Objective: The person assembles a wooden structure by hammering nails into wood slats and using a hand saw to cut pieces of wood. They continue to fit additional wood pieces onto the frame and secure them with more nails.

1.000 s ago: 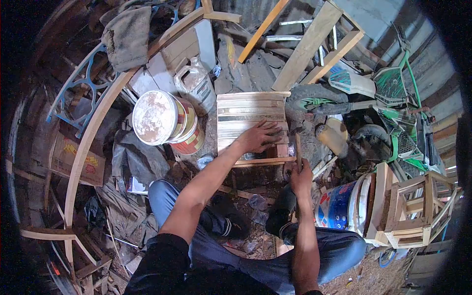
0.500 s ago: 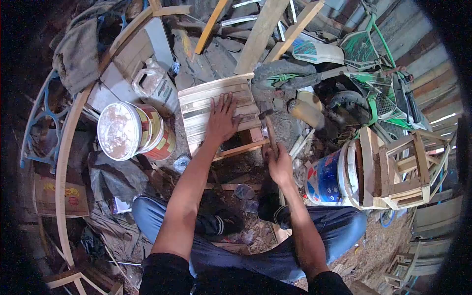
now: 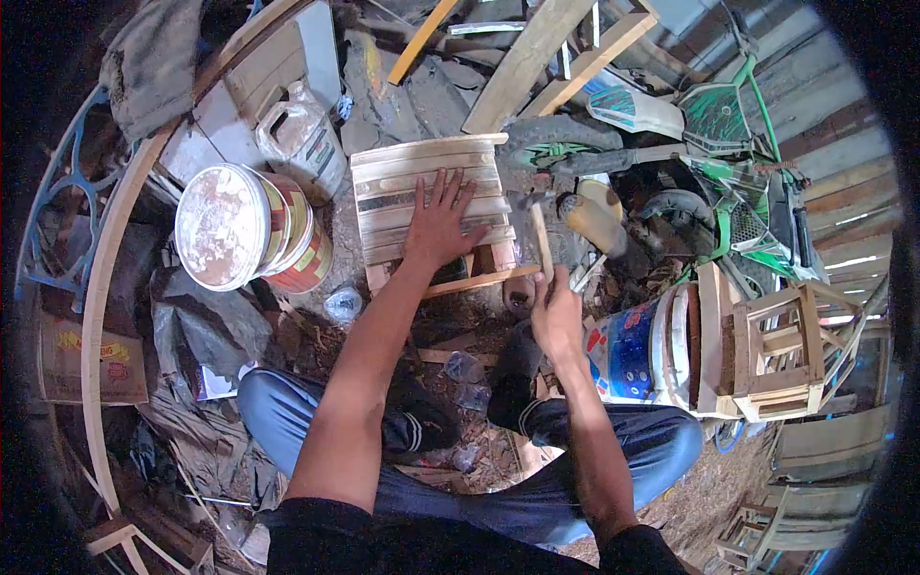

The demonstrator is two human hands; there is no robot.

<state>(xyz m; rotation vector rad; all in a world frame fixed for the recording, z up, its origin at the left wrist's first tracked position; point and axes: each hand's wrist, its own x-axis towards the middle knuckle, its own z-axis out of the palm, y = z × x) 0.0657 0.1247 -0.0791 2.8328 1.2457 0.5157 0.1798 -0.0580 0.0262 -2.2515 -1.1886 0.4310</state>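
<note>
Left hand (image 3: 444, 225) flat on slatted crate (image 3: 383, 218), fingers spread wide; right hand (image 3: 558, 318) wrapped round hammer (image 3: 542, 235), head just beside crate's right side; crate ahead of legs (image 3: 661, 455), right of stacked pails (image 3: 251, 230)

The scene was viewed through a single camera worn on the head, tilted forward and steeply down. Trouser legs (image 3: 661, 450) were caught low in the frame, the left hand (image 3: 442, 226) and right hand (image 3: 558, 321) near its centre, fairly close. A wide, curved field was covered, reaching planks (image 3: 845, 198) at the right, its corners darkened.
</note>
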